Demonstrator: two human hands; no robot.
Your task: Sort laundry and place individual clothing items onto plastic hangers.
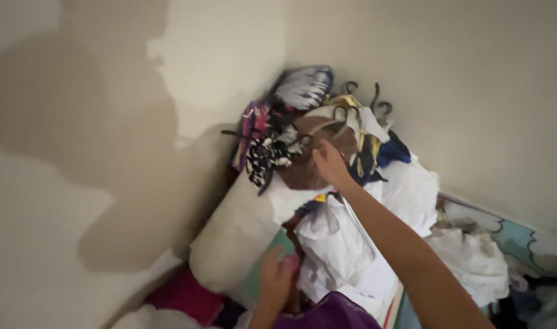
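My right hand [329,163] reaches up into a heap of clothes on hangers [327,131] piled in the corner, and its fingers close on a brown garment [306,167] near the dark hanger hooks [379,103]. My left hand [276,279] rests low beside white garments [345,244], fingers curled against their edge and against a green cloth. A black-and-white patterned piece [266,152] hangs to the left of my right hand. A grey tie-dyed cloth [304,85] tops the heap.
A beige pillow [236,234] leans against the left wall. A pink cloth [184,295] and a purple cloth [327,314] lie at the bottom. More white and pale clothing [473,256] spreads right over a patterned bedsheet [522,240]. Walls close in behind and on the left.
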